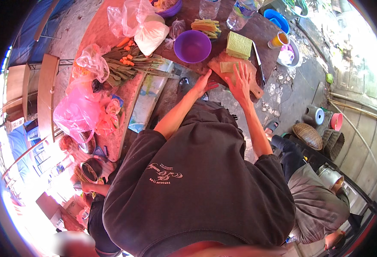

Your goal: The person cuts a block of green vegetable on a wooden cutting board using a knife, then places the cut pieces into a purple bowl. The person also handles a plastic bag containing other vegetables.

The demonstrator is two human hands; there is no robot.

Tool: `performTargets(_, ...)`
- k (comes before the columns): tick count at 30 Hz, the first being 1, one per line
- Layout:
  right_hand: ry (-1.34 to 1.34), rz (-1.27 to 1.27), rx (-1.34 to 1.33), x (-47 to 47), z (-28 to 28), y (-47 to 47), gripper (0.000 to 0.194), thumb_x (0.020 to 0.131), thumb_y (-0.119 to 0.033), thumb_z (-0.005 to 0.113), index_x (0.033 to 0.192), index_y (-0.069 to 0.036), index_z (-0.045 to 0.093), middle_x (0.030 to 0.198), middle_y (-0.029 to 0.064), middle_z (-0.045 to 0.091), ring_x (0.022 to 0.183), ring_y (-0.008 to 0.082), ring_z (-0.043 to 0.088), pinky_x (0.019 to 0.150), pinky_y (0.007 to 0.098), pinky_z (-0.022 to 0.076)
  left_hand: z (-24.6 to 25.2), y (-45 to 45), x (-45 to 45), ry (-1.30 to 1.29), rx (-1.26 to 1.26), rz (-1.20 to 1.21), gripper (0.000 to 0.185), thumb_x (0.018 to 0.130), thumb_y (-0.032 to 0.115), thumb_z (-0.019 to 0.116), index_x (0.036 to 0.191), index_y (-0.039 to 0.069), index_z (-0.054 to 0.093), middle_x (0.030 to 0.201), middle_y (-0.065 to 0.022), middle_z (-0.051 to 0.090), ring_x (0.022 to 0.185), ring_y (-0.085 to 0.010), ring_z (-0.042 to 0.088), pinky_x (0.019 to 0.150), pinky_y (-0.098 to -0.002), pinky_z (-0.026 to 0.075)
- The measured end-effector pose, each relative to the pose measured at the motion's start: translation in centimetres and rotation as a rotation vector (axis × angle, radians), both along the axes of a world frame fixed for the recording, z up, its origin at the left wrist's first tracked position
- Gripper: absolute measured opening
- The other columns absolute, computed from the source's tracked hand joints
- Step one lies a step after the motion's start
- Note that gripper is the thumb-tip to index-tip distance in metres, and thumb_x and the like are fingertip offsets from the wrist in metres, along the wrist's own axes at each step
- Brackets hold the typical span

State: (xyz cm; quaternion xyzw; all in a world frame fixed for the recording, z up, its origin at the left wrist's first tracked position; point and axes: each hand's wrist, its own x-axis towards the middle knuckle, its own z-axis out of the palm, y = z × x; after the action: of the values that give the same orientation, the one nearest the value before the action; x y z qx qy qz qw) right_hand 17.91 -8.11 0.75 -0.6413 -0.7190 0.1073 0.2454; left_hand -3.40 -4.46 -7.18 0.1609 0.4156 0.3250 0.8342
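Note:
My right hand (pixel 240 82) lies with fingers spread on a wooden cutting board (pixel 217 62), its fingertips at a thin green sheet (pixel 228 67). At the board's left edge is my left hand (pixel 204 84), fingers apart, holding nothing visible. A stack of square green sheets (pixel 239 45) rests at the far end of the board. Just right of the board lies a knife (pixel 258 61) with a dark handle. Left of the stack stands a purple bowl (pixel 192 46), and beyond it a pile of yellowish strips (pixel 206 27).
Clear plastic containers (pixel 209 9), a glass of orange liquid (pixel 278 40) and a bag of white contents (pixel 151 33) stand around the table. Green long vegetables (pixel 121 64) and a pink plastic bag (pixel 79 107) lie left. A person (pixel 317 199) is at right; others are lower left.

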Motion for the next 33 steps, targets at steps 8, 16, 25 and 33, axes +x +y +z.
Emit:
performTargets(8, 0.370, -0.171, 0.150, 2.9, 0.1, 1.2, 0.051, 0.101, -0.023, 0.072, 0.148, -0.008, 0.063, 0.162, 0.0172, 0.050, 0.151, 0.0408, 0.046, 0.123, 0.0582, 0.0366, 2.4, 1.8, -2.0, 0.763, 0.152, -0.534, 0.088, 0.098, 0.083, 0.050, 0.093, 0.000, 0.077, 0.085, -0.0140, 0.081, 0.078, -0.0243, 0.081, 0.078, -0.0356, 0.063)
performTargets(16, -0.023, -0.593, 0.095, 8.6, -2.5, 2.6, 0.045, 0.095, -0.021, 0.075, 0.136, -0.005, 0.067, 0.134, 0.0198, 0.062, 0.126, 0.0425, 0.057, 0.106, 0.0559, 0.0465, 9.4, 3.5, -0.6, 1.138, 0.703, -0.781, 0.056, 0.102, 0.054, 0.065, 0.092, 0.001, 0.076, 0.087, -0.0173, 0.079, 0.083, -0.0336, 0.079, 0.076, -0.0446, 0.061)
performTargets(25, 0.042, -0.560, 0.099, 10.4, -3.5, -0.2, 0.024, 0.096, -0.007, 0.070, 0.117, 0.001, 0.063, 0.111, 0.0217, 0.065, 0.108, 0.0412, 0.062, 0.095, 0.0529, 0.0489, 10.5, 3.5, 2.9, 0.918, 1.285, -0.154, 0.017, 0.100, 0.014, 0.066, 0.114, 0.004, 0.068, 0.107, -0.0147, 0.065, 0.102, -0.0391, 0.067, 0.088, -0.0490, 0.055)
performTargets(33, 0.542, -0.339, -0.107, 1.8, 0.2, -9.6, 0.029, 0.108, -0.006, 0.062, 0.134, 0.001, 0.051, 0.106, 0.0136, 0.066, 0.079, 0.0194, 0.063, 0.070, 0.0354, 0.0540, 7.0, 2.6, 0.7, 1.060, 1.274, -0.068, 0.039, 0.101, 0.004, 0.058, 0.140, 0.004, 0.064, 0.128, -0.0158, 0.062, 0.123, -0.0385, 0.061, 0.105, -0.0496, 0.050)
